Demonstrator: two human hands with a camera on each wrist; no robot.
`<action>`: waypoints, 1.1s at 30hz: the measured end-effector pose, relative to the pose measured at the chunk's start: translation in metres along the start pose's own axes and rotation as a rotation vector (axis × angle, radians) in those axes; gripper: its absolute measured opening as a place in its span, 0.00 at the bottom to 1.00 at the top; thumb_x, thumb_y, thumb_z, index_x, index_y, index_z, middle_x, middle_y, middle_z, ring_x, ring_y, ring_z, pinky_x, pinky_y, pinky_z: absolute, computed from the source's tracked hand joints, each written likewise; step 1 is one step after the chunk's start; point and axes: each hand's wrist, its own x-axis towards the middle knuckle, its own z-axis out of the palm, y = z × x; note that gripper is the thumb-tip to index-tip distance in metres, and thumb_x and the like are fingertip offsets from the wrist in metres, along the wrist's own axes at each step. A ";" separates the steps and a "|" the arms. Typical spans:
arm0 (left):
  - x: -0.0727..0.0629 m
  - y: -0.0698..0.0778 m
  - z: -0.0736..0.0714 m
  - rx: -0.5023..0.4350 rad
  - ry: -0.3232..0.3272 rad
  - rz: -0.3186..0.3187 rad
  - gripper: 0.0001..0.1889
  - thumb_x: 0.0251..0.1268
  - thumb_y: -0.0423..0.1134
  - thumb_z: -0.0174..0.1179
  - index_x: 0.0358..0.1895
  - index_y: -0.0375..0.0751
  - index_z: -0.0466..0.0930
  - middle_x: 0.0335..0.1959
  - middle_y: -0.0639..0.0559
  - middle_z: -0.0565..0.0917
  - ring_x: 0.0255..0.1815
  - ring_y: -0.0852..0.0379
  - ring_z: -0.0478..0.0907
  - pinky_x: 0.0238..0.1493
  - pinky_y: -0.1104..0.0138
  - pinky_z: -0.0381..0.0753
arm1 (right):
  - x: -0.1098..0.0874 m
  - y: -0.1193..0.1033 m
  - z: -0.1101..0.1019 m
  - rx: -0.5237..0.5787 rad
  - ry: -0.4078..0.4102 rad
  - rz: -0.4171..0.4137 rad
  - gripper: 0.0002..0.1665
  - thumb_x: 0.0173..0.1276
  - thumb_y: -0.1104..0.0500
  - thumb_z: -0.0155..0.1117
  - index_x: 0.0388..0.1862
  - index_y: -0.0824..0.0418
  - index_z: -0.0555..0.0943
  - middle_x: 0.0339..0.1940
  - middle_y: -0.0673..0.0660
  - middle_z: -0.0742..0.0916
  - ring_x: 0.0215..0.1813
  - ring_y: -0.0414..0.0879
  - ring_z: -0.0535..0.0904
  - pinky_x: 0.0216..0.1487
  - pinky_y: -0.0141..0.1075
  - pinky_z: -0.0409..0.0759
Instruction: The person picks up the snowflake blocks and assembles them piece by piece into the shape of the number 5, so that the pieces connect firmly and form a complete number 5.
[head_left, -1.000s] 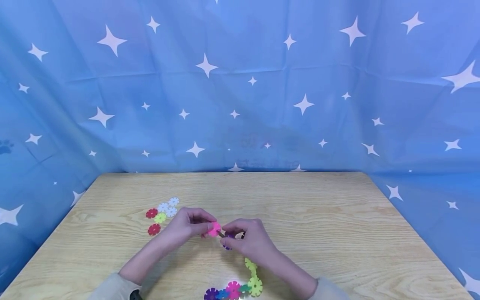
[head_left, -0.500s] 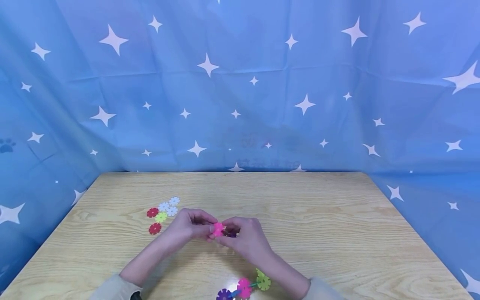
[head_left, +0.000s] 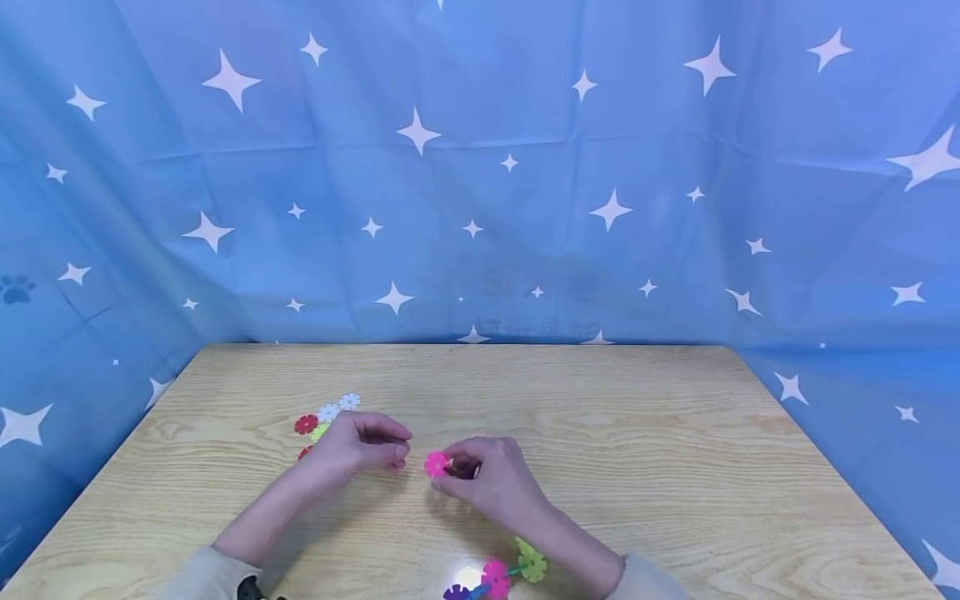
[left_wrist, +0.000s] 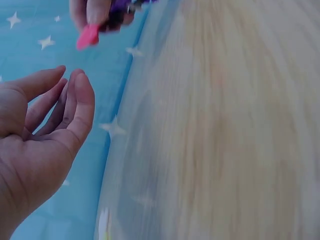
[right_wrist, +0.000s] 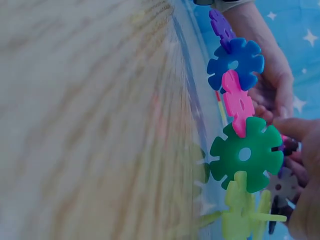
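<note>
My right hand (head_left: 498, 482) pinches a chain of interlocking plastic flower discs near its end, where a pink disc (head_left: 437, 464) sticks out past the fingertips. Dark and purple discs behind it are partly hidden by the fingers. In the right wrist view the chain hangs with a lime disc (right_wrist: 239, 210), a green disc (right_wrist: 265, 150), another pink disc (right_wrist: 238, 102), a blue disc (right_wrist: 237, 62) and a purple disc (right_wrist: 221, 29). My left hand (head_left: 358, 447) holds nothing; its fingers are loosely bent, a short gap left of the pink disc.
Loose flower discs lie left of my left hand: a red disc (head_left: 306, 424), white discs (head_left: 349, 402), a lime one and another red one partly covered by the hand. The wooden table (head_left: 637, 417) ends at a blue starry curtain (head_left: 480, 183).
My left hand has let go of the pink disc and drawn back to the left. The right hand keeps the chain, whose lower part has swung slightly right.
</note>
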 end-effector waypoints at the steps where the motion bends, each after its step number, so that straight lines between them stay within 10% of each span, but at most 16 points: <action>1: -0.001 -0.002 -0.005 0.012 0.015 -0.002 0.19 0.65 0.30 0.68 0.54 0.19 0.80 0.44 0.32 0.85 0.39 0.49 0.87 0.46 0.57 0.88 | 0.000 0.000 -0.001 -0.004 -0.007 -0.002 0.16 0.59 0.55 0.81 0.44 0.61 0.90 0.32 0.46 0.89 0.31 0.34 0.82 0.33 0.29 0.83; 17: -0.032 -0.025 -0.078 0.347 0.203 -0.048 0.14 0.61 0.29 0.71 0.48 0.27 0.85 0.38 0.42 0.84 0.31 0.52 0.81 0.31 0.65 0.83 | -0.003 0.004 -0.005 0.021 -0.104 -0.054 0.16 0.59 0.58 0.80 0.46 0.59 0.90 0.34 0.44 0.89 0.32 0.34 0.82 0.35 0.30 0.83; 33: -0.042 -0.030 -0.089 0.531 0.214 -0.095 0.14 0.54 0.26 0.74 0.44 0.30 0.85 0.34 0.48 0.83 0.35 0.51 0.75 0.29 0.69 0.78 | -0.003 0.007 -0.002 0.013 -0.081 -0.093 0.16 0.55 0.56 0.83 0.43 0.56 0.91 0.30 0.40 0.87 0.31 0.32 0.81 0.32 0.29 0.82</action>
